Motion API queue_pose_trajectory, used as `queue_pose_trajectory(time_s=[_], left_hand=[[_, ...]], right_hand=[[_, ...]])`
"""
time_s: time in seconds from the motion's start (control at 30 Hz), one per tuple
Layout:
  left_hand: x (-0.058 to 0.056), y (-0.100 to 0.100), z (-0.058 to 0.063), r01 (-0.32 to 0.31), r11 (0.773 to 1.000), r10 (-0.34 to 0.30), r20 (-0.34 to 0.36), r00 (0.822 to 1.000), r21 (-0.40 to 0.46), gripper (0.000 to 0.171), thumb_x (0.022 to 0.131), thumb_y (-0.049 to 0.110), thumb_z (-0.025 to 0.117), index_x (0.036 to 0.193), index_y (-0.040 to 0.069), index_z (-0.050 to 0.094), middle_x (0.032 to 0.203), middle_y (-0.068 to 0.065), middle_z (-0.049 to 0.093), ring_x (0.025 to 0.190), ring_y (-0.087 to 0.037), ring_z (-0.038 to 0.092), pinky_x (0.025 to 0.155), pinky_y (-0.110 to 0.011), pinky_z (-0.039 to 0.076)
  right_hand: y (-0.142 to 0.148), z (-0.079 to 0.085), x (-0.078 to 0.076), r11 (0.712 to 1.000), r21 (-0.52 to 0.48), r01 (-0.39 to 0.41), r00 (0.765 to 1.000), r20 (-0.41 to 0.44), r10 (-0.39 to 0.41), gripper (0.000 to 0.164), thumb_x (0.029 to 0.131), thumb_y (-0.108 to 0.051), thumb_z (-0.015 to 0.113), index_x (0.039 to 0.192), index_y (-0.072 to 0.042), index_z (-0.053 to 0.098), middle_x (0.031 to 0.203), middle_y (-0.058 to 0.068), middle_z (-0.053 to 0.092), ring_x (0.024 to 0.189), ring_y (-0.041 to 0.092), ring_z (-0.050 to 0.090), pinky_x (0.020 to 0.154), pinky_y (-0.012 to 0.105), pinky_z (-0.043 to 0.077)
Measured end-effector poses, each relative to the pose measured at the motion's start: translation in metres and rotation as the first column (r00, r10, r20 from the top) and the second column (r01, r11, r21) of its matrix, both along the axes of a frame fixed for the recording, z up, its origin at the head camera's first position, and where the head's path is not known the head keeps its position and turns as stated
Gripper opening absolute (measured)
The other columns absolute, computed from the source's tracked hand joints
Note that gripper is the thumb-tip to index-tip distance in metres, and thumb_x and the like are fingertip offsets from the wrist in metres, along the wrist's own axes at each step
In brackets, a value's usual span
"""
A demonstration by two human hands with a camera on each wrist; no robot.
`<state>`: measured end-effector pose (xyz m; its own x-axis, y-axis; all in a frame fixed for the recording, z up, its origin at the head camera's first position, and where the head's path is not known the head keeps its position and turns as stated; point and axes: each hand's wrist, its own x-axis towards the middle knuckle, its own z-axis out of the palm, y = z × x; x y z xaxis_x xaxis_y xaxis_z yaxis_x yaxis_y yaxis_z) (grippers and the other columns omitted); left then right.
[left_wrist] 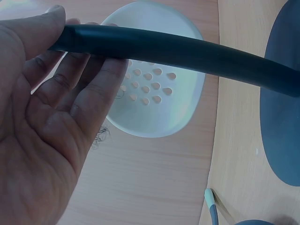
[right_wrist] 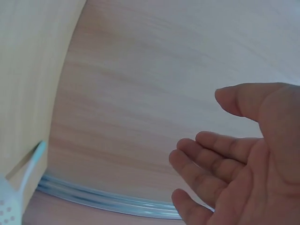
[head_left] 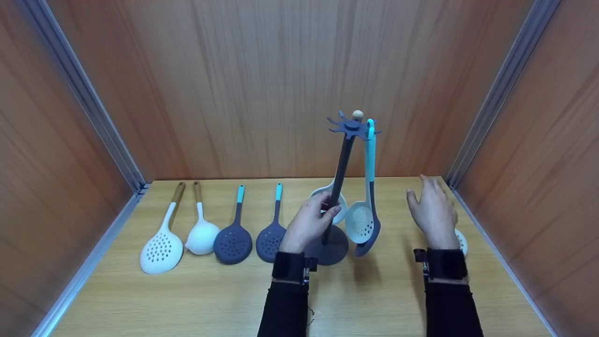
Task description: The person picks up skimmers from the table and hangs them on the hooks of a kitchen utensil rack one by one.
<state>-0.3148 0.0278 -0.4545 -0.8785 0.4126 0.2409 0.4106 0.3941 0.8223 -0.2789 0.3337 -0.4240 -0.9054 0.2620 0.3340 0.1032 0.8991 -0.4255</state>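
My left hand grips the dark pole of a utensil stand, thumb and fingers around it; the left wrist view shows the same hold. The stand leans rightward in the head view, above its round dark base. From its hooked top hang a pale perforated skimmer and a dark utensil with a turquoise handle. Behind the pole hangs a white slotted utensil, partly hidden. My right hand is held out to the right with straight, relaxed fingers, holding nothing.
Left of the stand lie a white slotted turner, a white ladle and two dark slotted turners with turquoise handle ends. A white perforated utensil lies partly hidden by the right wrist. Wooden panels enclose the table.
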Motion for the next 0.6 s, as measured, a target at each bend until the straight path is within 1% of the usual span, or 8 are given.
queue_pose_trajectory(time_s=[0.13, 0.2, 0.33, 0.5, 0.6], left_hand=[[0.000, 0.000, 0.000, 0.001, 1.000, -0.001, 0.003, 1.000, 0.002, 0.019, 0.108, 0.028, 0.062, 0.125, 0.022, 0.067, 0.123, 0.005, 0.072, 0.121, -0.013, 0.069, 0.105, -0.042, 0.060], [0.000, 0.000, 0.000, 0.001, 1.000, -0.001, 0.002, 1.000, 0.001, 0.019, 0.108, 0.029, 0.062, 0.126, 0.023, 0.067, 0.124, 0.006, 0.072, 0.122, -0.013, 0.068, 0.105, -0.042, 0.060], [0.001, 0.000, 0.000, -0.002, 1.000, 0.002, -0.006, 1.000, 0.000, 0.020, 0.108, 0.030, 0.062, 0.126, 0.024, 0.067, 0.125, 0.006, 0.071, 0.122, -0.014, 0.069, 0.104, -0.042, 0.060], [0.000, 0.000, -0.001, 0.005, 1.000, -0.005, -0.019, 1.000, 0.008, 0.019, 0.108, 0.029, 0.062, 0.125, 0.022, 0.067, 0.124, 0.004, 0.071, 0.121, -0.015, 0.069, 0.103, -0.042, 0.061], [0.000, 0.000, -0.002, 0.009, 1.000, -0.009, -0.028, 1.000, 0.005, 0.018, 0.108, 0.028, 0.062, 0.124, 0.021, 0.067, 0.124, 0.003, 0.071, 0.121, -0.016, 0.069, 0.103, -0.041, 0.061]], right_hand=[[0.006, -0.008, -0.005, 1.000, -0.005, 0.004, 0.998, 0.067, -0.004, 0.067, 0.109, -0.040, 0.051, 0.162, -0.002, 0.034, 0.160, 0.030, 0.045, 0.139, 0.053, 0.050, 0.107, 0.072, 0.047], [0.008, -0.011, -0.006, 1.000, -0.008, 0.002, 0.996, 0.088, -0.001, 0.069, 0.109, -0.041, 0.050, 0.162, 0.000, 0.033, 0.161, 0.030, 0.043, 0.142, 0.054, 0.048, 0.110, 0.073, 0.044], [0.011, -0.015, -0.009, 1.000, -0.015, 0.004, 0.994, 0.112, -0.002, 0.071, 0.109, -0.043, 0.049, 0.161, 0.003, 0.032, 0.163, 0.031, 0.040, 0.145, 0.055, 0.043, 0.113, 0.075, 0.040], [0.014, -0.022, -0.013, 1.000, -0.026, 0.012, 0.990, 0.142, -0.008, 0.073, 0.108, -0.042, 0.050, 0.161, 0.005, 0.031, 0.164, 0.032, 0.038, 0.144, 0.057, 0.043, 0.113, 0.076, 0.040], [0.017, -0.028, -0.016, 0.999, -0.032, 0.027, 0.985, 0.169, -0.021, 0.075, 0.108, -0.041, 0.051, 0.162, 0.005, 0.028, 0.164, 0.033, 0.036, 0.144, 0.058, 0.042, 0.113, 0.077, 0.040]])
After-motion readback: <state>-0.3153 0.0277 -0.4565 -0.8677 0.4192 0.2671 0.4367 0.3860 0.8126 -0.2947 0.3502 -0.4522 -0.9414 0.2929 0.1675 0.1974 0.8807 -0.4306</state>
